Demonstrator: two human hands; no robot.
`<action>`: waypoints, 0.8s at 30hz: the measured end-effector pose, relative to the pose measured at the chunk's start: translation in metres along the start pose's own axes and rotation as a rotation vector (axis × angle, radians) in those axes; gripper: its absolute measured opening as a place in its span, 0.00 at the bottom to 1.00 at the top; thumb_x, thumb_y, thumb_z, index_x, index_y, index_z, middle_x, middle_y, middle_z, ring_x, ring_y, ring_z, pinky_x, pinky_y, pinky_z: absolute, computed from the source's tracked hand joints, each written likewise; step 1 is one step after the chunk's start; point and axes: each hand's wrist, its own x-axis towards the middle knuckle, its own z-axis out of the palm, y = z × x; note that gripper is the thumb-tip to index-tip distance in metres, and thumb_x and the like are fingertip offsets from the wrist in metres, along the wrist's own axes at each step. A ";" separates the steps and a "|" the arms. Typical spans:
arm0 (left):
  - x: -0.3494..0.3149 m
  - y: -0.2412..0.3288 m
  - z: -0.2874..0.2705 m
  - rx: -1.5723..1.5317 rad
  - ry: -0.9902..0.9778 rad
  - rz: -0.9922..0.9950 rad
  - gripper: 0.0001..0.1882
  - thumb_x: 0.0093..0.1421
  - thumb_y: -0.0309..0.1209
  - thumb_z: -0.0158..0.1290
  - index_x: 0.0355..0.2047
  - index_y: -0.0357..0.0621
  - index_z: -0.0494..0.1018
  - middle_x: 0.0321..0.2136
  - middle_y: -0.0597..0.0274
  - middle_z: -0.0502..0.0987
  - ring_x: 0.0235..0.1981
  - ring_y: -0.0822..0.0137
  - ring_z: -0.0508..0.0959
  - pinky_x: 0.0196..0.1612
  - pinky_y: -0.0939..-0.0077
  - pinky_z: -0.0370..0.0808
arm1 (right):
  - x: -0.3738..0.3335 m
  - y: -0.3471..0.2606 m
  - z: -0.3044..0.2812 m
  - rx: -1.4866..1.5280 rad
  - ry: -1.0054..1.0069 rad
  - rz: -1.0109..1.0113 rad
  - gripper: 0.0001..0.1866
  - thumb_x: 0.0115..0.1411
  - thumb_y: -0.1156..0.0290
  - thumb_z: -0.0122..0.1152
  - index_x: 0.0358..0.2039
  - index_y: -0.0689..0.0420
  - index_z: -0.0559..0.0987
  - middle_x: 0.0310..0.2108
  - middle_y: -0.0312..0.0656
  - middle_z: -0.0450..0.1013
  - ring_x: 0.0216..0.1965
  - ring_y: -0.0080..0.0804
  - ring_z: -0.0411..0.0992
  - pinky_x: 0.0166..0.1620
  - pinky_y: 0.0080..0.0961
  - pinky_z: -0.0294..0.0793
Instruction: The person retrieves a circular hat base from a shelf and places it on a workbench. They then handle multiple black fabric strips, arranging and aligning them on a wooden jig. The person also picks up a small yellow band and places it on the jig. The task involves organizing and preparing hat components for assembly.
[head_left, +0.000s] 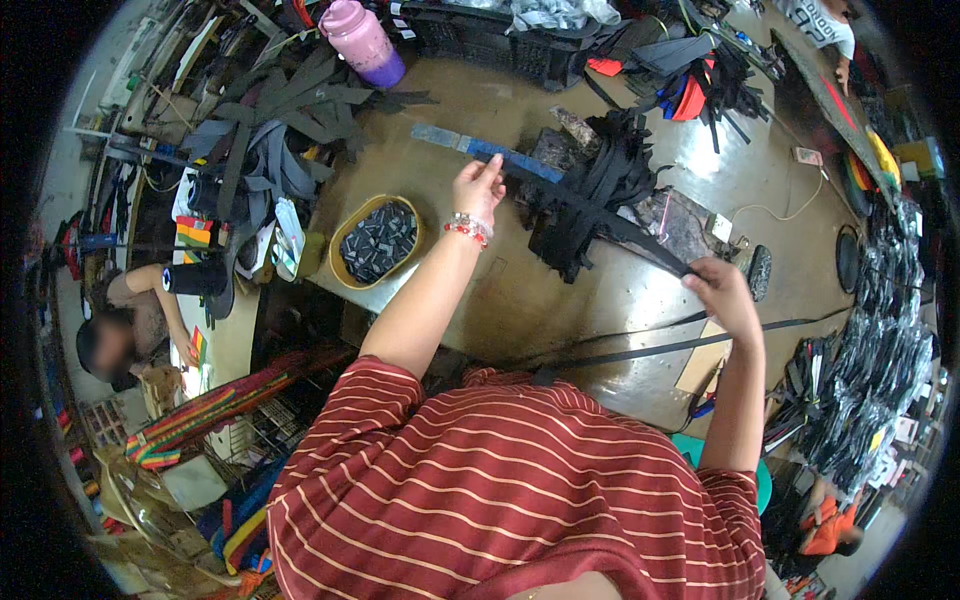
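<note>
A black webbing strap (pixel 640 240) runs taut across the table, slanting from far left to near right. My left hand (pixel 479 192) pinches its far end, with fingertips over a flat blue strip (pixel 525 164) that looks like a ruler lying on the table. At the strap's other end, my right hand (pixel 724 296) is closed, thumb and fingers gripping it. Beneath the strap's middle lies a heap of cut black straps (pixel 612 165). To the left of my left forearm stands a yellow oval basket (pixel 335 262) full of small dark pieces (pixel 379 243).
A pink and purple bottle (pixel 362 45) and a black crate (pixel 480 45) stand at the table's back. Dark strips (pixel 290 100) pile up at far left. A white plug box (pixel 719 228) with a cord sits right. Another person (pixel 140 315) works at left.
</note>
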 end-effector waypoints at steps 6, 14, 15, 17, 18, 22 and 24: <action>0.080 -0.021 -0.037 0.051 0.283 0.089 0.13 0.46 0.29 0.60 0.21 0.46 0.64 0.18 0.66 0.68 0.18 0.74 0.68 0.24 0.82 0.73 | 0.050 0.039 -0.033 -0.125 0.159 -0.036 0.12 0.48 0.69 0.60 0.27 0.66 0.75 0.17 0.40 0.69 0.21 0.22 0.63 0.26 0.20 0.62; 0.097 -0.020 -0.055 -0.208 0.059 -0.093 0.11 0.45 0.19 0.57 0.20 0.44 0.64 0.23 0.61 0.73 0.26 0.68 0.74 0.30 0.77 0.77 | 0.103 0.140 0.015 -0.020 0.211 -0.015 0.14 0.48 0.65 0.62 0.23 0.65 0.74 0.18 0.34 0.67 0.23 0.21 0.62 0.29 0.22 0.63; 0.100 -0.020 -0.056 -0.182 0.054 -0.081 0.11 0.46 0.20 0.57 0.21 0.43 0.64 0.24 0.60 0.73 0.27 0.68 0.74 0.31 0.77 0.76 | 0.104 0.147 0.022 -0.038 0.199 -0.002 0.14 0.48 0.65 0.61 0.24 0.65 0.74 0.18 0.35 0.68 0.23 0.21 0.62 0.30 0.22 0.63; 0.109 -0.020 -0.060 -0.183 0.071 -0.131 0.10 0.47 0.20 0.57 0.24 0.42 0.65 0.26 0.59 0.73 0.28 0.68 0.73 0.33 0.75 0.76 | 0.101 0.155 0.030 -0.003 0.196 0.023 0.14 0.48 0.64 0.61 0.24 0.65 0.74 0.19 0.36 0.68 0.24 0.20 0.62 0.30 0.22 0.63; 0.112 -0.018 -0.061 -0.151 0.082 -0.172 0.11 0.46 0.21 0.57 0.25 0.42 0.65 0.25 0.61 0.72 0.27 0.69 0.73 0.34 0.75 0.75 | 0.096 0.157 0.030 0.023 0.202 -0.031 0.14 0.48 0.64 0.61 0.24 0.65 0.74 0.18 0.36 0.68 0.24 0.21 0.63 0.30 0.23 0.64; 0.092 -0.001 -0.044 -0.100 0.126 -0.221 0.14 0.45 0.28 0.60 0.29 0.44 0.66 0.20 0.67 0.68 0.24 0.71 0.70 0.33 0.77 0.74 | 0.063 0.134 0.020 0.223 0.315 0.100 0.13 0.48 0.65 0.60 0.25 0.63 0.75 0.18 0.36 0.68 0.22 0.21 0.63 0.28 0.20 0.63; 0.054 0.009 -0.016 0.027 0.321 -0.135 0.16 0.44 0.38 0.62 0.28 0.49 0.66 0.16 0.73 0.61 0.20 0.75 0.66 0.26 0.84 0.69 | 0.041 0.104 0.014 0.420 0.392 -0.049 0.09 0.50 0.69 0.59 0.27 0.63 0.75 0.17 0.30 0.66 0.21 0.18 0.61 0.25 0.15 0.60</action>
